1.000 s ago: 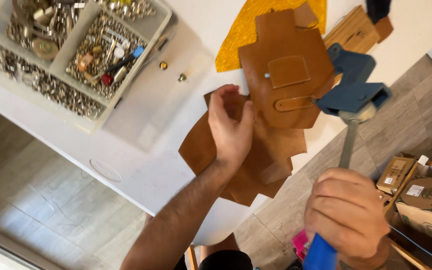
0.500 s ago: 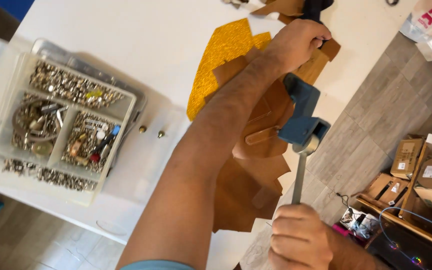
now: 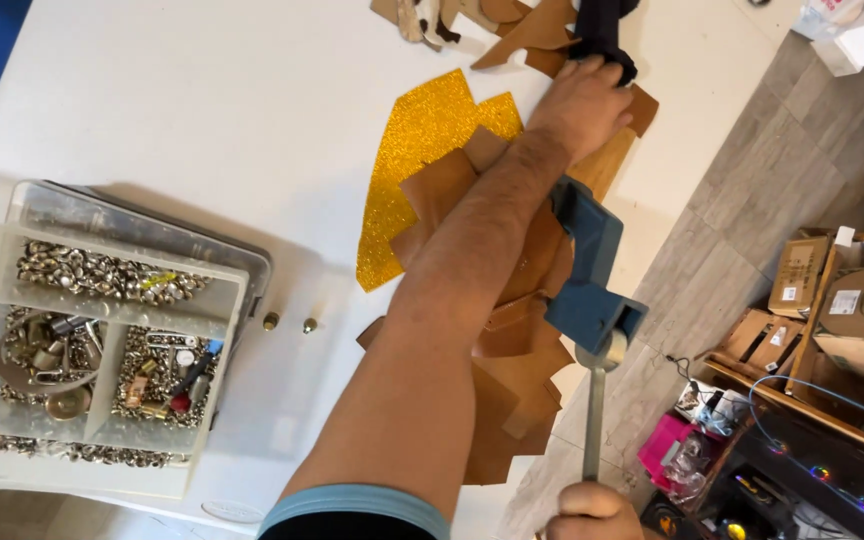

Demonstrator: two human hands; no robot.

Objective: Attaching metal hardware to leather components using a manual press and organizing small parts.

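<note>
Leather pieces (image 3: 512, 390) on white table (image 3: 222, 130)

Surface (image 3: 202, 110) white. Glitter sheet (image 3: 422, 160) gold, sparkly. Leather pieces (image 3: 512, 390) tan brown. Press tool (image 3: 592, 270) blue, handle (image 3: 593, 420) silver grey. Organizer box (image 3: 102, 350) clear, silver and brass hardware inside. Cloth (image 3: 602, 30) black.
</note>
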